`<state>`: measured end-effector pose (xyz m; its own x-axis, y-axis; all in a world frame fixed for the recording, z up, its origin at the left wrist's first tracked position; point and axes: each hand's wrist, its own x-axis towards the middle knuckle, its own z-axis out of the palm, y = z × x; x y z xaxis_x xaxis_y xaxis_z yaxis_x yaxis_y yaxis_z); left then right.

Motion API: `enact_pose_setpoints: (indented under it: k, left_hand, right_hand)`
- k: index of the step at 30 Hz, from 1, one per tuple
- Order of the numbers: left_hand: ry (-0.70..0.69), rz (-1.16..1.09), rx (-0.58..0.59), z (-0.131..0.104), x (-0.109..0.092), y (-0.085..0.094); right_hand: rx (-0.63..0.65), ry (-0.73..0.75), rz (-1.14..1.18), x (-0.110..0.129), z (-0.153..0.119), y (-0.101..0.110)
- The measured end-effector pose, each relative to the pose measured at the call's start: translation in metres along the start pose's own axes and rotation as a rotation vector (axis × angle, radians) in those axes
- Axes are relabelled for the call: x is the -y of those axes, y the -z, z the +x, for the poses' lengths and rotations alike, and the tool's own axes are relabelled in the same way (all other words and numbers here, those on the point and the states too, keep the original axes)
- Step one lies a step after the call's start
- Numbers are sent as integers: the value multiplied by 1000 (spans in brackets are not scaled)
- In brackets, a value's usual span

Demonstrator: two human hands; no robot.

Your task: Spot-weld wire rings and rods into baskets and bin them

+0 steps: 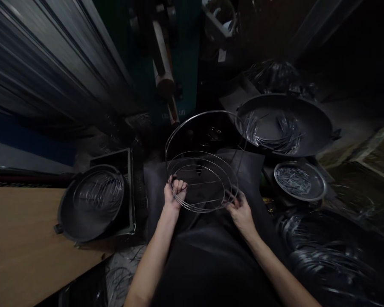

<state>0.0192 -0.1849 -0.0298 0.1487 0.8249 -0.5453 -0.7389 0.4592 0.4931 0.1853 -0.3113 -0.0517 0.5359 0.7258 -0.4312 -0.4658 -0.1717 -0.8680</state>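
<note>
A round wire rack [208, 183] with several rings, a few cross wires and a tall arched hoop is held up over my dark-covered lap. On its left side my left hand [176, 189] is closed around the rim wires, fingers curled. My right hand [238, 208] pinches the lower right of the rings, slightly blurred by motion. The upper hoop rises away from me, in front of the green machine [185, 72]. Exactly how the hoop joins the rings is too dark to make out.
Left stands a black basin [80, 226] with wire rings. To the right are a large pan [316, 123] of bent wires, a metal bowl [320, 185] of short wire pieces, and heaped wire hoops [333, 260]. A brown board [25, 238] lies at the left edge.
</note>
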Motion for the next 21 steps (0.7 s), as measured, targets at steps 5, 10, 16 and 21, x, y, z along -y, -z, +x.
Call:
enact_pose_setpoints:
  k: [5,10,16,21]
  left_hand:
    - [45,19,44,-5,-2,3]
    - [6,-41,83,-7,6,4]
    - [34,-119,99,-6,6,9]
    - [137,-200,63,-8,2,7]
  right_hand:
    - [222,-40,-110,5,14,14]
    - [358,61,-133,1,16,21]
    - [377,167,-212,-1,14,19]
    - [453,304,-336,-8,17,30]
